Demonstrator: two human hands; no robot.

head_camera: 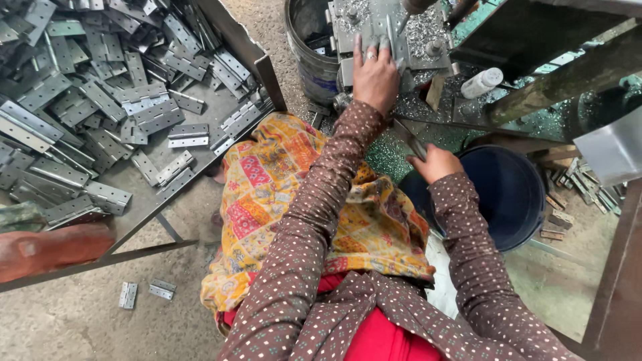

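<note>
1. Metal tray table – fills the frame from 9 to 11 o'clock, angled rim running down to approx. 7 o'clock.
2. Pile of grey hinges heaped on the tray, mostly folded flat, overlapping w/ no order.
3. Patterned yellow cloth across the person's lap at centre; dotted brown sleeves run from 6 o'clock up to both hands.
4. Machine bed at 12–1 o'clock, a grey plate w/ bolts, covered in bright metal shavings; green frame beyond it at 2 o'clock.
5. Dark blue bucket at 3 o'clock on the floor, just right of the right wrist.
6. Grey metal bucket at 12 o'clock, left of the machine bed, dark pieces inside.
7. Left hand – flat, fingers spread & pressing down on a hinge on the machine bed at 12 o'clock; not curled round it.
8. Right hand at approx. 2 o'clock from centre, closed round a thin metal lever that slants up-left toward the machine.
9. Small white bottle lying on the machine ledge at 1 o'clock.
10. Two loose hinges on the concrete floor at 7 o'clock, under the tray.
</note>
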